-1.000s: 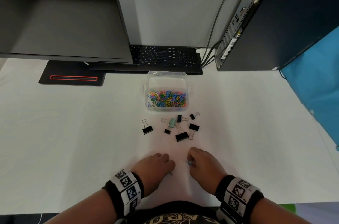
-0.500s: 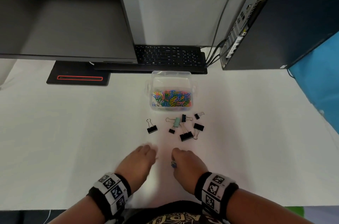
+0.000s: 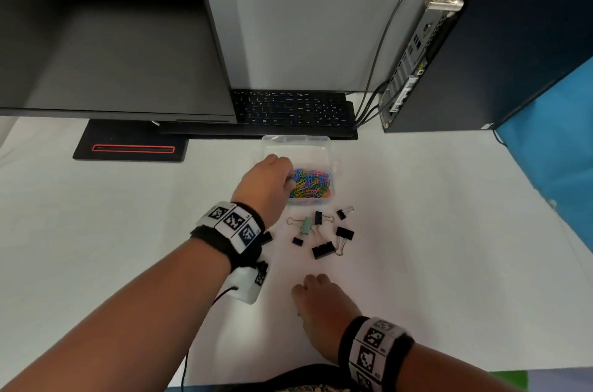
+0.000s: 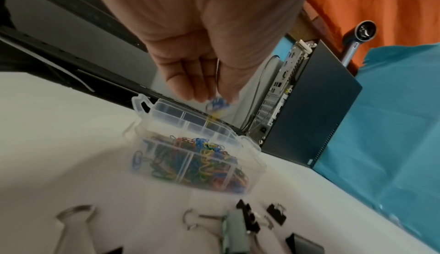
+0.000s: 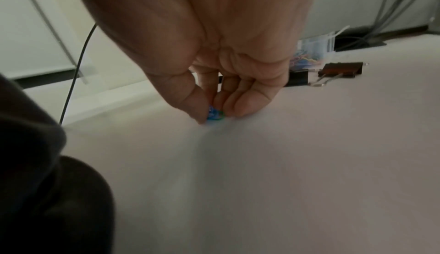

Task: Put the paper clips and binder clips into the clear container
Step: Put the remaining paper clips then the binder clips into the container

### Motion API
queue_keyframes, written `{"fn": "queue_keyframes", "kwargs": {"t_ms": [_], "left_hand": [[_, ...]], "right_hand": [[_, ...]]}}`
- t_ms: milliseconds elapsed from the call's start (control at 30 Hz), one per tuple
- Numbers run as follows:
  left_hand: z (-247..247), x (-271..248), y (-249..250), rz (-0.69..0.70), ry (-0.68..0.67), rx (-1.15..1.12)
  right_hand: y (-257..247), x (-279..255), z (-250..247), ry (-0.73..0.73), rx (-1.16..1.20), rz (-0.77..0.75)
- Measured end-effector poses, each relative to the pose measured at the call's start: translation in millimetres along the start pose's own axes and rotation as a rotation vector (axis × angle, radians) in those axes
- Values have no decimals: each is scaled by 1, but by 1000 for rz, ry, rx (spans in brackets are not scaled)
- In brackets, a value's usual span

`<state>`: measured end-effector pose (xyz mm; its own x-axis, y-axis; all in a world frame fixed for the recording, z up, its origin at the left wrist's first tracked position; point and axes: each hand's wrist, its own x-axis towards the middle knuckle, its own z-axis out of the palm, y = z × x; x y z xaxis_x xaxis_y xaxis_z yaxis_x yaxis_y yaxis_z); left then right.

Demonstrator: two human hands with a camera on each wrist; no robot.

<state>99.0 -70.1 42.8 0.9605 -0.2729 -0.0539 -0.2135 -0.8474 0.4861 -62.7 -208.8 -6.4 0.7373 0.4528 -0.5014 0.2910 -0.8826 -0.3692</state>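
The clear container [image 3: 296, 143] stands open before the keyboard, holding a heap of coloured paper clips [image 3: 309, 184]. My left hand [image 3: 290, 178] hovers over its left side, fingers pointing down. In the left wrist view the left hand [image 4: 214, 98] pinches a blue paper clip [image 4: 218, 104] at its tips, with a yellow blur just below it above the container [image 4: 152, 107]. Several binder clips, black [image 3: 322, 249] and one mint green [image 3: 306, 225], lie in front of the container. Near the front edge my right hand [image 3: 305, 289] [image 5: 214, 113] pinches blue and green paper clips [image 5: 215, 116] against the table.
A monitor [image 3: 106, 32] and its base [image 3: 131, 147] stand at the back left, a keyboard [image 3: 288, 109] sits behind the container, and a computer tower [image 3: 481, 48] with cables stands at the back right. One black binder clip [image 3: 266, 237] lies partly hidden under my left wrist.
My left hand has gone from the table's front edge forward to above the container, carrying paper clips. My right hand stayed near the front edge, still pinching clips.
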Motion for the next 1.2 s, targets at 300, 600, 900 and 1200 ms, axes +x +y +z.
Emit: {"fn": "queue_keyframes", "kwargs": {"t_ms": [300, 600, 900, 1200], "left_hand": [[30, -69, -42, -25, -205, 139], [52, -94, -34, 120, -352, 399], [58, -92, -28, 58, -250, 222], [65, -88, -31, 211, -255, 264]], "right_hand": [[19, -2, 0, -34, -50, -118], [50, 51, -114, 385, 360, 173], [85, 73, -125, 473, 343, 312], [100, 73, -80, 300, 201, 380]]}}
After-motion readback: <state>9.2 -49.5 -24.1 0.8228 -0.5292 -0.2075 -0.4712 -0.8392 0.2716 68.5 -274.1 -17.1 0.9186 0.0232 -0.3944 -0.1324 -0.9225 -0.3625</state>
